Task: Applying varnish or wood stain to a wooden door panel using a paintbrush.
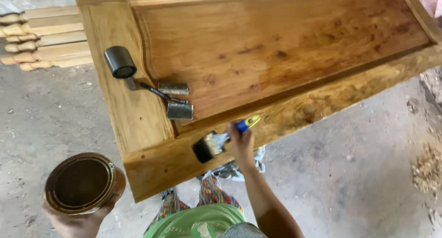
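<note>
At the lower left of the frame, the left hand [76,219] cups a round open metal can of dark varnish [82,183] from below. Up and to the right, a dark cylindrical roller [120,62] rests on the large glossy wooden panel [276,49]. At lower centre, the right hand [241,141] is wrapped around a blue-and-yellow-handled flat paintbrush [216,143], its black bristles on the panel's lower rail.

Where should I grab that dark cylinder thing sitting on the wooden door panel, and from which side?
Grip the dark cylinder around its round body, coming from above or from the frame's outer edge. It lies tilted on the flat frame of the door panel, its open end facing the camera. A narrow stem and two small metal blocks crowd its lower right side, so that approach looks cramped.
</note>
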